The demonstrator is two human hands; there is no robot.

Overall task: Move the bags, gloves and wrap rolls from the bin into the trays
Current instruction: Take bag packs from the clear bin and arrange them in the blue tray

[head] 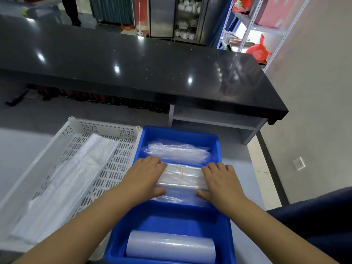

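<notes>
Hands met at the centre of the frame. The left hand (146, 176) and the right hand (221, 180) each covered one end of a clear pack (182, 179). Their fingers curved over its far edge and their thumbs were set against its near edge, so both gripped it. The pack, bound at its middle by thin yellowish ties, sat low in the far blue tray (181, 133). A second clear bundle (177, 151) lay just above it, near the tray's upper wall. A blue strip ran between the two, though whether it was a divider could not be told.

Toward the bottom edge, the near blue tray (171, 220) butted against the far one. It held a wrap roll (170, 246) lying on its side across the tray's width.

At the left, a white perforated bin (106, 128) stood touching the blue trays. Folded white bags (72, 178) were stretched lengthwise along its floor.

A glossy black counter (133, 73) crossed the upper half of the frame. In the upper right stood a metal rack (247, 25) with a red bag (258, 51) on a shelf. A wall socket (299, 163) showed at the right.
</notes>
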